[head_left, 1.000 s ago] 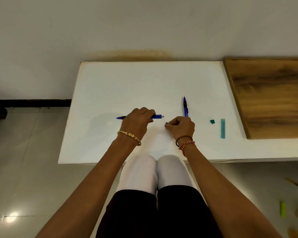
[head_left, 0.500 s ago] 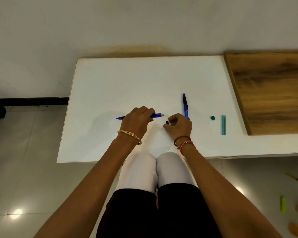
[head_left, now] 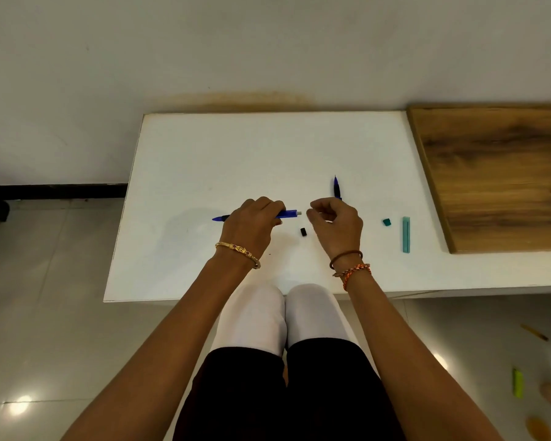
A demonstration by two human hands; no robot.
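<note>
So the blue pen (head_left: pixel 287 214) sits crosswise just below the middle of the frame, tip pointing left and grey end pointing right. Our left hand (head_left: pixel 250 224) is wrapped over its middle with the fingers curled around the barrel. Our right hand (head_left: pixel 336 222) is right at that grey end, not quite touching. Its fingers are curled and thumb and forefinger are pinched close, but we honestly can't tell if anything's between them. A little black cap (head_left: pixel 303 232) lies on the white table (head_left: pixel 236 154) between our hands. A second blue pen (head_left: pixel 337 187) pokes up behind the right hand. Further right there's a small teal bit (head_left: pixel 386 221) and a teal stick (head_left: pixel 406 234), with a wooden board (head_left: pixel 497 173) at the right edge.
</note>
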